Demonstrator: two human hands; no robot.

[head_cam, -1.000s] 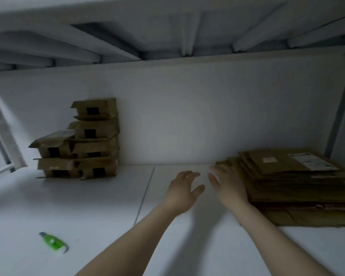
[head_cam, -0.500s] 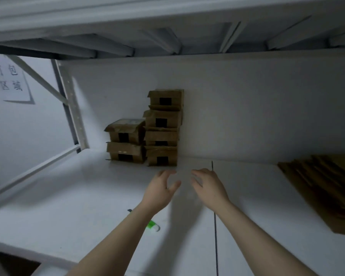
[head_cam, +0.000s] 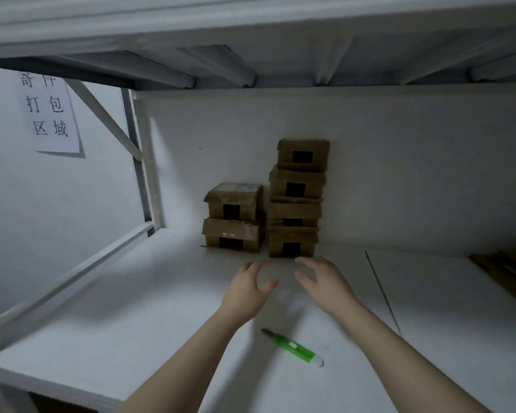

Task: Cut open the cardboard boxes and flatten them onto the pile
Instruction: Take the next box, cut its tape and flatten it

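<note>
Against the back wall of the shelf [head_cam: 131,308], the cardboard boxes are kept in two columns that stand just beside each other: a tall stack [head_cam: 297,201] of four and, on its left, a short stack [head_cam: 234,217] of two. All six are seen closed, each with a dark patch on its front face. A pale label or tape is seen on top of the upper box of the short stack; detail is too blurred to read.

The flattened pile [head_cam: 507,275] is cut off by the right edge of the view, well apart from the stacks; only its brown corner is shown.

The left hand [head_cam: 246,290] and right hand [head_cam: 325,286] are held out side by side just in front of the bottom box of the tall stack. Fingers of both are loosely curved and spread, thumbs out, palms turned toward each other, and nothing is gripped. Contact between the right fingertips and the box cannot be told.

The green cutter [head_cam: 291,347] is left lying flat on the shelf, below the hands and between the two forearms, untouched.

A thin dark seam [head_cam: 382,290] is seen running across the shelf surface right of the right hand. A paper sign [head_cam: 48,114] with printed characters is fixed to the left wall, beside the upright post [head_cam: 143,162]. The ribbed underside of the upper shelf [head_cam: 251,40] is seen overhead.
</note>
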